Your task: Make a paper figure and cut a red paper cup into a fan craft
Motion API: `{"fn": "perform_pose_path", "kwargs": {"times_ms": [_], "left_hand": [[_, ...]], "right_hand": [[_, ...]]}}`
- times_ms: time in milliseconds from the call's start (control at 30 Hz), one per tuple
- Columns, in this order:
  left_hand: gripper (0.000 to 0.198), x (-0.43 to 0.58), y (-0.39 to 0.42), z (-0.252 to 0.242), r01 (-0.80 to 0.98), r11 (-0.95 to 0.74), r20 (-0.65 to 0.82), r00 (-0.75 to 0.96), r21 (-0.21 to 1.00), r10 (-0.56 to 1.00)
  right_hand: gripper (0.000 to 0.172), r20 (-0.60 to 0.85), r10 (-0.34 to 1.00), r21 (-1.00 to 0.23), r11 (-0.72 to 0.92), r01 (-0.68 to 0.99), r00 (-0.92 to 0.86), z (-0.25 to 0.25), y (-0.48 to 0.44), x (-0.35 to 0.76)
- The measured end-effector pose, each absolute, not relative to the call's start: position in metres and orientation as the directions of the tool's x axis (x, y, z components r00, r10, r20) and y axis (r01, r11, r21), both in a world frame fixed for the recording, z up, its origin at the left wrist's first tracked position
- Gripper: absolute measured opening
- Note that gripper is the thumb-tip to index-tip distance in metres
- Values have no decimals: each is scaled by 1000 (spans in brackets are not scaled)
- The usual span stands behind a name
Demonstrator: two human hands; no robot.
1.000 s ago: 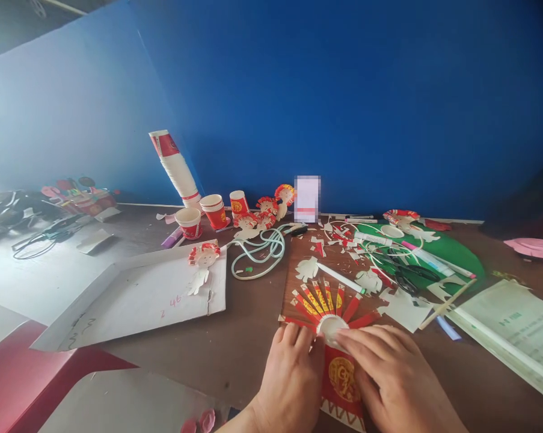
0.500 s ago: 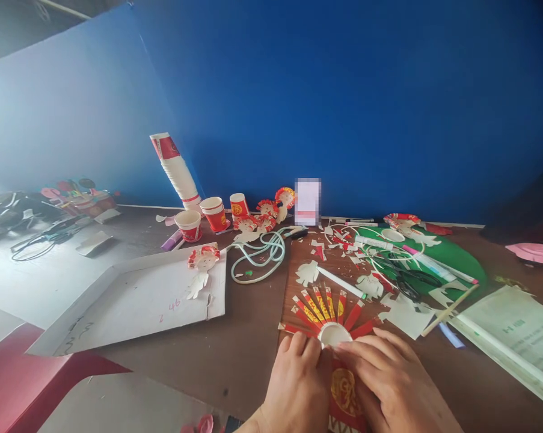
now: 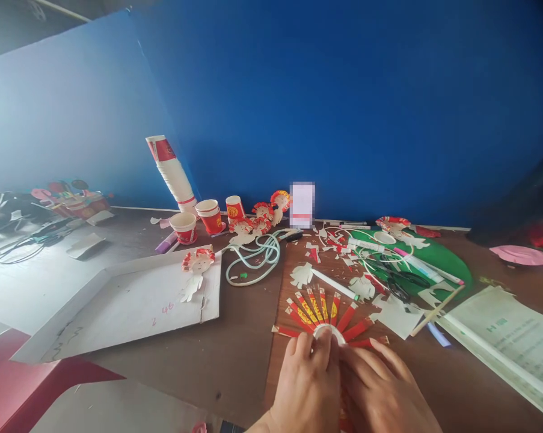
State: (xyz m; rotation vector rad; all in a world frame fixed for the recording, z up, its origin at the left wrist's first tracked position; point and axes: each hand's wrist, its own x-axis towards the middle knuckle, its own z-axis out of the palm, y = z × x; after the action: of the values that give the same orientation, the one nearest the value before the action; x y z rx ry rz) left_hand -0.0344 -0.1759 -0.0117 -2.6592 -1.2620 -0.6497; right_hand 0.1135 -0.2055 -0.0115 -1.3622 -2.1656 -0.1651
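Observation:
A red-and-gold paper cup (image 3: 323, 310), its wall cut into strips that fan out like rays, lies on the table below me. My left hand (image 3: 307, 376) is closed on its near side, fingertips over the white round base. Against it, my right hand (image 3: 383, 382) holds the right and near strips with bent fingers; both thumbs are hidden. Just beyond the strips lie a white marker (image 3: 337, 284) and a white paper cutout (image 3: 302, 275). Scissors with dark handles (image 3: 400, 279) rest farther right.
A shallow white box lid (image 3: 127, 310) holds a paper figure at left. Behind it stand paper cups (image 3: 183, 228) and a leaning cup stack (image 3: 172, 174). A coiled pale cord (image 3: 253, 264), paper scraps, a green sheet (image 3: 456, 264) and a printed booklet (image 3: 515, 337) lie around.
My left fingers have moved onto the cup's white base, covering more of it. My right hand has shifted slightly, and more strips on the right show. The view has turned slightly right.

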Motion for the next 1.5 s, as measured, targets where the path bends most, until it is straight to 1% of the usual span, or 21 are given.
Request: {"fn": "perform_pose_path", "kwargs": {"times_ms": [133,300,400,533,567,633,700,800,900,1000,1067,1167,1267,1400,1500], "left_hand": [[38,-32,-175,-16,789,-613,434,537,45,723],[32,-32,-174,-26,809,-588,495,499,29,711],[31,-31,-174,-31,830,-558,566,459,3,685],[36,-30,-172,-35,808,-586,601,497,-58,626],[37,-29,-171,-35,806,-589,605,502,-67,618],[38,-29,-170,-35,807,-585,619,499,-77,607],[38,-29,-168,-35,806,-586,631,497,-81,596],[37,-31,-165,-36,790,-611,613,508,-51,605],[36,-34,-166,-38,772,-635,576,513,15,637],[39,-35,-169,-38,823,-564,552,439,69,709],[41,-35,-170,-38,846,-531,556,418,51,718],[38,-34,-167,-40,820,-572,600,472,-29,646],[36,-33,-164,-43,819,-571,626,477,-62,616],[40,-32,-166,-44,824,-563,558,495,-58,667],[41,-31,-168,-43,827,-561,489,503,-33,712]], "right_hand": [[37,509,783,-118,475,872,-357,-17,-211,116],[32,556,760,-119,473,873,-336,-27,-211,117],[31,547,766,-143,483,864,-338,-24,-208,119],[33,537,790,-229,472,851,-294,-7,-198,123],[33,534,796,-227,460,859,-286,-3,-194,125],[36,519,790,-163,468,869,-328,0,-185,126],[37,517,789,-103,444,890,-333,-3,-177,127],[39,504,778,-43,457,889,-375,-17,-171,127],[42,483,779,-18,466,885,-400,-27,-172,127],[41,465,791,-8,452,892,-397,-30,-175,126],[41,453,797,-2,448,894,-398,-29,-176,124],[41,465,799,-6,434,901,-382,-27,-176,122],[40,471,794,-15,443,896,-385,-20,-174,121],[41,379,796,34,497,867,-471,-3,-172,137],[39,454,820,10,386,923,-348,13,-170,163]]}}
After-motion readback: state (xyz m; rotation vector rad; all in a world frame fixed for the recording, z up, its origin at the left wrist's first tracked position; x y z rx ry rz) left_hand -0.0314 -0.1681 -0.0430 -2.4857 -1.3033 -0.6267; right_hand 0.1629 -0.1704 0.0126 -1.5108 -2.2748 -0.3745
